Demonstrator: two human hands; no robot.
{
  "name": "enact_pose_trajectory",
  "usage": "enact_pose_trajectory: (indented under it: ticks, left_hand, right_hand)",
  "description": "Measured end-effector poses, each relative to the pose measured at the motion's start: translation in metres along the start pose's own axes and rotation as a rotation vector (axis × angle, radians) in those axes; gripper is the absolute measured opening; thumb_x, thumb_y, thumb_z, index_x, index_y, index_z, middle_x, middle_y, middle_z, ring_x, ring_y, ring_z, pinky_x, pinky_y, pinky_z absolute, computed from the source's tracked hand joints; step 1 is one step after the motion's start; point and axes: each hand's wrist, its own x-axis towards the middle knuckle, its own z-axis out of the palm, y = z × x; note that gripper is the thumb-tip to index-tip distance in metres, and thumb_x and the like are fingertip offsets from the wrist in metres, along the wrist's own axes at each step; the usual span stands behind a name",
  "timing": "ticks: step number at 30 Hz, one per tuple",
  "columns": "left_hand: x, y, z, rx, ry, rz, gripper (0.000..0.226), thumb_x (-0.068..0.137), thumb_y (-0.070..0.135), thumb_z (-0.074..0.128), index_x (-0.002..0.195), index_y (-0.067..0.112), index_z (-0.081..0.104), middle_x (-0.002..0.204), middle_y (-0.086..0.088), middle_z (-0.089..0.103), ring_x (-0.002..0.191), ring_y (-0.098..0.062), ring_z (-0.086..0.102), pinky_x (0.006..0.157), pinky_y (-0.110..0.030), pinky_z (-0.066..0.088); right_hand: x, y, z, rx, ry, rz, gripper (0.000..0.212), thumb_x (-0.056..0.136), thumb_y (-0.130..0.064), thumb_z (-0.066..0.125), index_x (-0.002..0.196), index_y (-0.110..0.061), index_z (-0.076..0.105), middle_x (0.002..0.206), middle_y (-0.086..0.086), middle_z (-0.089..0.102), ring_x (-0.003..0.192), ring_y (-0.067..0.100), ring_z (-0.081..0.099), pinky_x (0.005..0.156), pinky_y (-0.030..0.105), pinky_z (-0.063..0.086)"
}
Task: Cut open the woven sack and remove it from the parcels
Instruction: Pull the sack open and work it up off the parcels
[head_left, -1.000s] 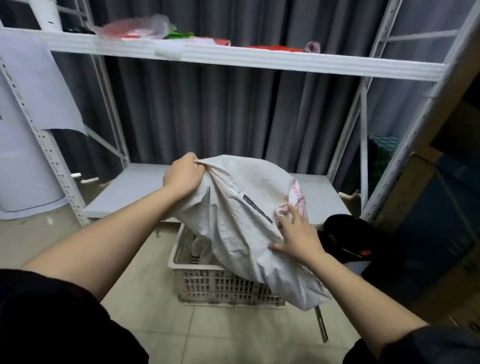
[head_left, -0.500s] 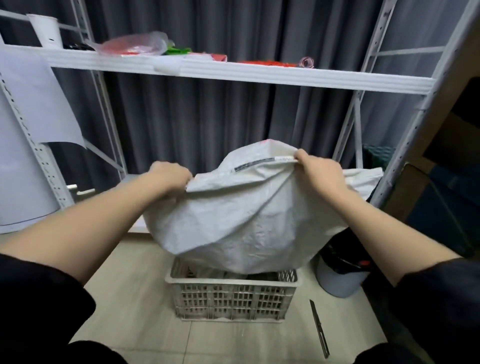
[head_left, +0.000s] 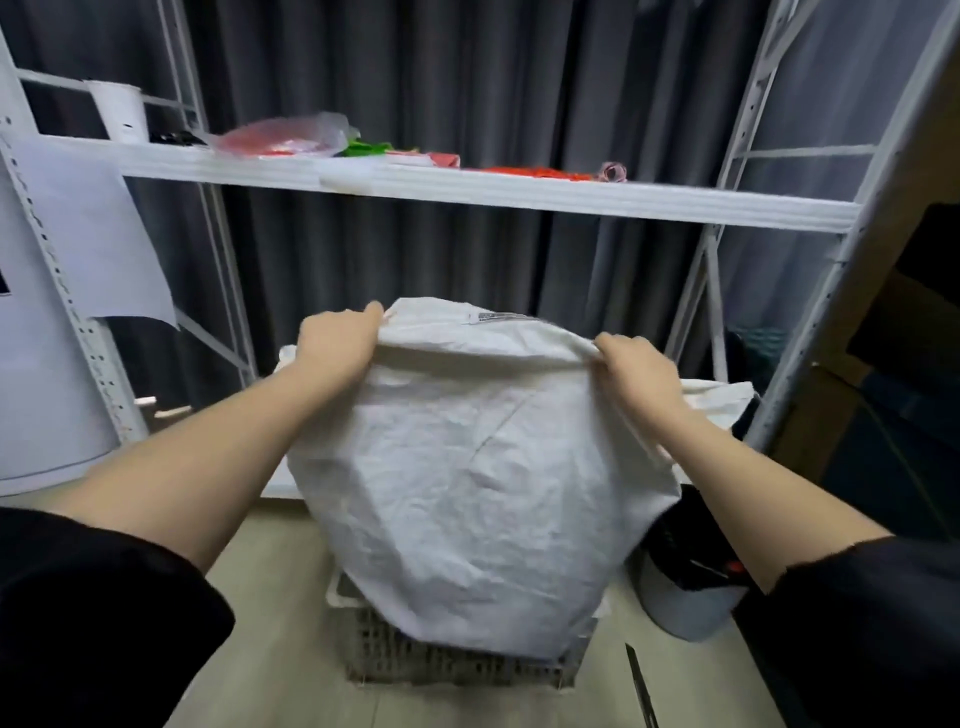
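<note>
The woven sack (head_left: 467, 493) is white with a fine crinkled weave and a small black-printed label strip near its top edge, and the crate (head_left: 457, 665) under it is a pale grey lattice. Dark grey pleated curtains (head_left: 467, 93) hang behind the white metal shelf (head_left: 519, 195), which carries red, pink and green bags. The sleeves (head_left: 93, 613) are black, the floor (head_left: 270, 571) beige.

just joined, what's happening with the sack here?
A person holds a white woven sack up by its top edge, left hand gripping one side and right hand the other. The sack hangs over a pale plastic crate on the floor and hides most of it, so no parcels are visible. A knife lies on the floor right of the crate, untouched. A dark-lined bin stands beside it.
</note>
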Motion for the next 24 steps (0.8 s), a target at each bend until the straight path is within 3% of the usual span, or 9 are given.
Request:
enact_pose_trajectory:
  ticks: [4, 7, 9, 12, 16, 18, 19, 22, 24]
  left_hand:
    - [0.002, -0.005, 0.004, -0.264, 0.008, -0.124, 0.044, 0.088, 0.011, 0.041, 0.131, 0.017, 0.033, 0.111, -0.016, 0.063, 0.097, -0.039, 0.06, 0.07, -0.037, 0.04]
    - [-0.003, -0.009, 0.002, -0.634, -0.285, 0.056, 0.082, 0.074, 0.046, 0.057, 0.145, 0.03, 0.019, 0.133, -0.003, 0.054, 0.113, -0.028, 0.056, 0.092, -0.038, 0.046]
    - [-0.012, 0.0, 0.002, -1.008, -0.51, 0.115, 0.081, 0.077, 0.06, 0.061, 0.145, 0.036, 0.023, 0.138, 0.013, 0.044, 0.119, -0.014, 0.051, 0.098, -0.036, 0.043]
    - [-0.028, 0.026, 0.011, -1.349, -0.685, -0.033, 0.048, 0.093, 0.055, 0.045, 0.134, 0.032, 0.038, 0.117, 0.007, 0.054, 0.089, -0.011, 0.058, 0.071, -0.029, 0.045]
    - [-0.037, 0.069, 0.039, -1.486, -0.501, -0.208, 0.02, 0.093, 0.031, 0.057, 0.106, 0.016, 0.058, 0.098, -0.004, 0.06, 0.069, -0.01, 0.058, 0.052, -0.021, 0.048]
    - [-0.042, 0.083, 0.04, -1.744, -0.606, -0.307, 0.04, 0.095, 0.044, 0.049, 0.069, 0.018, 0.064, 0.072, -0.005, 0.065, 0.053, -0.009, 0.059, 0.043, -0.017, 0.047]
    - [-0.043, 0.087, 0.043, -1.831, -0.632, -0.361, 0.05, 0.095, 0.05, 0.044, 0.064, 0.016, 0.063, 0.065, -0.006, 0.064, 0.051, -0.012, 0.059, 0.042, -0.016, 0.048]
    - [-0.035, 0.097, 0.061, -1.619, -0.506, -0.359, 0.04, 0.09, 0.05, 0.051, 0.071, 0.016, 0.059, 0.076, -0.006, 0.06, 0.058, -0.014, 0.055, 0.049, -0.018, 0.044]
    - [-0.032, 0.1, 0.075, -1.228, -0.406, -0.231, 0.021, 0.081, 0.038, 0.06, 0.079, 0.017, 0.061, 0.111, -0.005, 0.054, 0.087, -0.014, 0.055, 0.073, -0.023, 0.041]
  right_hand:
    - [0.016, -0.012, -0.012, 0.343, 0.17, 0.101, 0.021, 0.093, -0.02, 0.033, 0.103, -0.016, 0.051, 0.097, -0.008, 0.04, 0.081, 0.021, 0.044, 0.056, 0.029, 0.021]
    - [0.02, -0.017, -0.008, 0.375, 0.205, 0.188, 0.023, 0.092, -0.014, 0.033, 0.109, -0.016, 0.049, 0.11, 0.0, 0.047, 0.078, 0.028, 0.047, 0.065, 0.031, 0.03]
    - [0.021, -0.02, 0.001, 0.506, 0.213, 0.371, 0.025, 0.09, -0.008, 0.032, 0.109, -0.016, 0.047, 0.104, 0.006, 0.052, 0.083, 0.032, 0.05, 0.07, 0.036, 0.036]
    - [0.018, -0.03, 0.017, 1.005, 0.188, 0.687, 0.028, 0.085, -0.001, 0.03, 0.103, -0.019, 0.042, 0.103, 0.009, 0.057, 0.086, 0.026, 0.051, 0.077, 0.037, 0.044]
    - [-0.003, -0.035, 0.03, 1.406, 0.066, 0.638, 0.023, 0.082, -0.004, 0.045, 0.1, -0.017, 0.041, 0.097, 0.006, 0.051, 0.077, 0.016, 0.051, 0.067, 0.029, 0.043]
    - [-0.018, -0.031, 0.032, 1.538, -0.072, 0.56, 0.021, 0.071, -0.023, 0.057, 0.088, -0.018, 0.046, 0.091, 0.003, 0.048, 0.08, 0.015, 0.049, 0.075, 0.031, 0.041]
    - [-0.021, -0.025, 0.035, 1.591, -0.144, 0.576, 0.026, 0.064, -0.033, 0.059, 0.083, -0.018, 0.048, 0.087, 0.002, 0.049, 0.082, 0.017, 0.049, 0.08, 0.034, 0.041]
    - [-0.022, -0.01, 0.041, 1.465, -0.236, 0.625, 0.05, 0.069, -0.06, 0.058, 0.081, -0.011, 0.055, 0.078, 0.004, 0.058, 0.077, 0.02, 0.056, 0.084, 0.034, 0.048]
    - [-0.022, -0.007, 0.041, 1.223, -0.268, 0.494, 0.041, 0.082, -0.048, 0.061, 0.071, -0.012, 0.047, 0.069, 0.002, 0.049, 0.066, 0.016, 0.048, 0.063, 0.022, 0.046]
